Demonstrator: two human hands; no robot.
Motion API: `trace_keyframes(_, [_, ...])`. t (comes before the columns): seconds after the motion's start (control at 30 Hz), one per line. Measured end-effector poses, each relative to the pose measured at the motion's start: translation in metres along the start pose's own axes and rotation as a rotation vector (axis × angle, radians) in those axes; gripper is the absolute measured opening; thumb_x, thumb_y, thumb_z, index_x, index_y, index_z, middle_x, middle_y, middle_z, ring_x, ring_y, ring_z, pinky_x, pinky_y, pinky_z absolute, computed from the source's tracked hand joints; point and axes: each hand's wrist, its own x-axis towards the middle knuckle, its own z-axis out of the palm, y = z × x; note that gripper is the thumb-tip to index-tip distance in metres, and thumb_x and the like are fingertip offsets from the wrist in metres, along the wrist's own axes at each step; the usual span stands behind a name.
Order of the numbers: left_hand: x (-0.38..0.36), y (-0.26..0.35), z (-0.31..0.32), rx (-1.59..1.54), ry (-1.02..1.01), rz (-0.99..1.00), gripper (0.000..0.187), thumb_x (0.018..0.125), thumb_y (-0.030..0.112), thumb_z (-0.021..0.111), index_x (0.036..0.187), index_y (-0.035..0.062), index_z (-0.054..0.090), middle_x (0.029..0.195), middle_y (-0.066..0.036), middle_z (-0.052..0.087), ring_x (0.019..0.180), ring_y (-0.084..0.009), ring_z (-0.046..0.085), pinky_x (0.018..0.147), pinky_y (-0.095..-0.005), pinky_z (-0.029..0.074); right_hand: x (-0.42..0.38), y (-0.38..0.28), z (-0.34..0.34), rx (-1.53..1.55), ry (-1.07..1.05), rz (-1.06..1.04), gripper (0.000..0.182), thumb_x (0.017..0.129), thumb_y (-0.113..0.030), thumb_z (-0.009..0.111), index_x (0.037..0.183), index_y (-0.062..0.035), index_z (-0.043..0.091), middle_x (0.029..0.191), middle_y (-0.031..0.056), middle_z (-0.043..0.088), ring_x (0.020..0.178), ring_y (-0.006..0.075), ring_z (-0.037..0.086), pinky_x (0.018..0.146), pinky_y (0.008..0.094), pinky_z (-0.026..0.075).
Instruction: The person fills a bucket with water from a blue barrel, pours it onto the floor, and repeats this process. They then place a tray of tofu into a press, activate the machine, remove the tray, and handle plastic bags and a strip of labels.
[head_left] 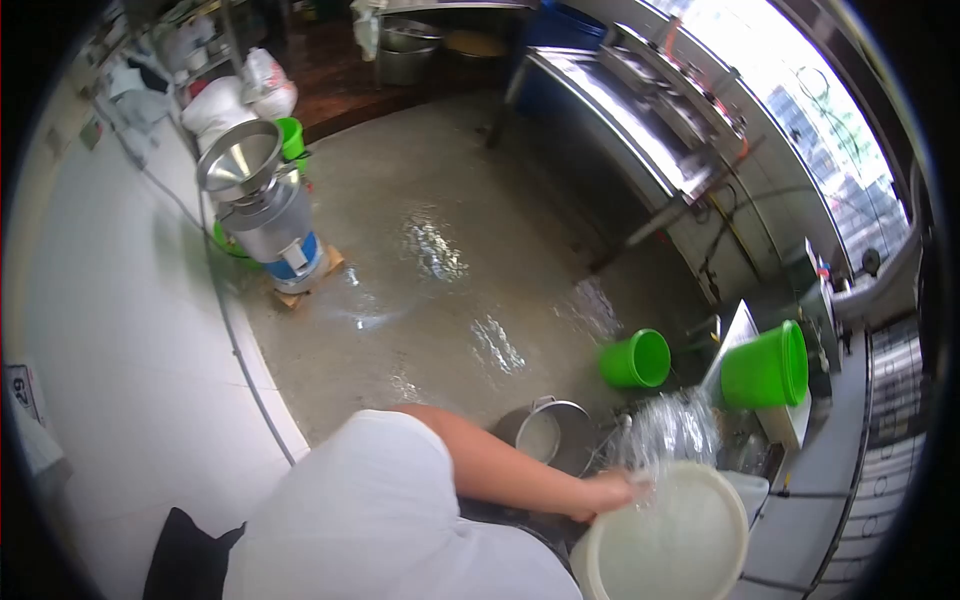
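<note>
A bare arm in a short white sleeve, which I take for my left, reaches across to the right. My left hand (612, 491) is at the near-left rim of a large whitish tub (738, 500) of cloudy liquid. Its fingers are blurred, so their grip cannot be made out. Just beyond the fingertips is a clear, glistening mass (668, 430), apparently splashing water, though clear plastic cannot be ruled out. A metal pot (580, 440) with pale liquid stands beside my forearm. My right hand is out of view.
Two green buckets, one lying toward me (625, 365) and one higher (752, 370), are beyond the tub. A steel grinder with a funnel (275, 225) stands on the wet floor (400, 180) by the left wall. A steel table (610, 95) runs along the window side.
</note>
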Motion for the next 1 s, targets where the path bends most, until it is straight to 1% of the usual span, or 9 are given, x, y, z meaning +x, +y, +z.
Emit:
trace_keyframes(0.03, [-0.039,0.029,-0.029,-0.013,0.025,-0.051,0.043,0.105,0.039,0.062,0.130,0.0030,0.066,0.109,-0.012,0.072,0.090,-0.0212,0.073,0.073,-0.0424,0.061,0.011,-0.032,0.049,0.380,0.014,0.408,0.044,0.099,-0.027,0.069,0.134,-0.0015,0.062,0.120,0.0206,0.069,0.101,0.0316,0.071,0.080,0.0406,0.060])
trace_keyframes(0.17, [-0.095,0.013,-0.142,0.175,0.516,0.191,0.043,0.101,0.028,0.069,0.132,-0.0010,0.063,0.109,-0.016,0.075,0.092,-0.0235,0.075,0.078,-0.0398,0.061,0.080,0.052,0.170,0.553,-0.563,0.213,0.049,0.100,-0.010,0.059,0.147,0.0013,0.054,0.129,0.0201,0.070,0.119,0.0311,0.068,0.105,0.0446,0.055])
trace_keyframes(0.23, [-0.122,-0.002,-0.186,0.031,0.690,0.259,0.037,0.097,0.017,0.068,0.128,-0.0030,0.066,0.109,-0.018,0.075,0.093,-0.0259,0.075,0.081,-0.0399,0.062,0.078,0.032,0.248,0.541,-0.627,0.207,0.052,0.098,-0.009,0.065,0.148,0.0003,0.054,0.123,0.0140,0.073,0.106,0.0272,0.073,0.096,0.0361,0.056])
trace_keyframes(0.5, [-0.246,-0.061,-0.247,-0.415,1.195,0.511,0.043,0.082,0.013,0.068,0.119,-0.0099,0.065,0.094,-0.019,0.071,0.077,-0.0263,0.070,0.069,-0.0418,0.057,0.049,-0.002,0.508,0.144,-1.221,0.003,0.047,0.091,0.004,0.063,0.138,0.0007,0.061,0.117,0.0092,0.073,0.103,0.0179,0.069,0.093,0.0337,0.055])
trace_keyframes(0.63, [-0.274,-0.103,-0.235,-0.559,1.608,0.534,0.035,0.079,0.007,0.068,0.110,-0.0086,0.064,0.092,-0.015,0.068,0.076,-0.0231,0.067,0.066,-0.0393,0.056,-0.001,0.009,0.627,-0.304,-1.355,-0.473,0.062,0.093,-0.013,0.066,0.152,-0.0017,0.052,0.134,0.0243,0.069,0.121,0.0339,0.069,0.105,0.0430,0.053])
trace_keyframes(0.77, [-0.273,-0.127,-0.221,-0.858,1.883,0.645,0.029,0.076,0.001,0.068,0.104,-0.0062,0.062,0.094,-0.015,0.068,0.078,-0.0239,0.068,0.064,-0.0365,0.055,-0.098,-0.027,0.672,-0.564,-1.537,-0.793,0.078,0.098,-0.044,0.067,0.156,0.0019,0.043,0.141,0.0279,0.063,0.128,0.0433,0.063,0.113,0.0490,0.047])
trace_keyframes(0.83, [-0.282,-0.156,-0.227,-0.918,1.955,0.676,0.032,0.076,-0.001,0.070,0.105,-0.0049,0.060,0.097,-0.017,0.068,0.081,-0.0269,0.070,0.062,-0.0386,0.058,-0.150,-0.020,0.660,-0.463,-1.503,-1.636,0.096,0.095,-0.059,0.069,0.160,0.0041,0.035,0.146,0.0269,0.061,0.134,0.0424,0.060,0.112,0.0490,0.048])
trace_keyframes(0.9, [-0.308,-0.161,-0.224,-1.239,1.985,0.793,0.037,0.079,0.002,0.072,0.111,-0.0054,0.056,0.099,-0.017,0.067,0.083,-0.0304,0.072,0.060,-0.0439,0.062,-0.191,-0.017,0.631,0.004,-2.045,-1.651,0.101,0.094,-0.064,0.068,0.162,0.0016,0.033,0.143,0.0290,0.061,0.130,0.0444,0.062,0.111,0.0489,0.048])
trace_keyframes(1.0, [-0.340,-0.190,-0.203,-1.326,2.019,0.813,0.041,0.089,0.013,0.078,0.115,-0.0041,0.053,0.099,-0.017,0.067,0.081,-0.0324,0.073,0.058,-0.0473,0.064,-0.258,-0.038,0.583,-0.146,-2.593,-1.559,0.062,0.097,-0.049,0.067,0.138,-0.0032,0.055,0.114,0.0276,0.071,0.108,0.0470,0.069,0.097,0.0540,0.054])
